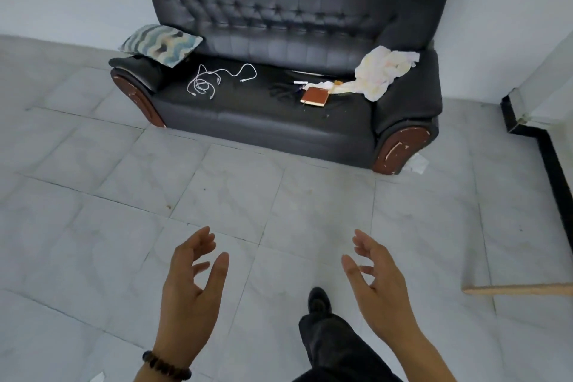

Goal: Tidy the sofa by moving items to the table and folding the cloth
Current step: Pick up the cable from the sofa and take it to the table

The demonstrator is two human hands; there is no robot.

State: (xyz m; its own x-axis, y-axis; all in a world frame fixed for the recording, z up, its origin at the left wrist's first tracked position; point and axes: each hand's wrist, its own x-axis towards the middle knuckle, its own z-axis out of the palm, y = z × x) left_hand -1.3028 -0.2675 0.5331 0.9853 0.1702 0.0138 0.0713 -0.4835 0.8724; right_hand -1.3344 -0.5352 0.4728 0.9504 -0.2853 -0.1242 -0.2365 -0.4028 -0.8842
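Both of my hands are wide and empty, the left hand [189, 291] and the right hand [378, 285] held with fingers loosely spread above the tiled floor, well apart from the black sofa [279, 121]. On its seat lie a white cable [214, 79] toward the left and a brown notebook [315, 96] right of the middle. A crumpled white cloth [381, 71] drapes over the right armrest. Nothing is moved yet, so I judge the step to be the approach. I want to step close, bunch the cable so no loop trails, lift the notebook flat, and carry both to what looks like the tabletop [521, 290] at my right.
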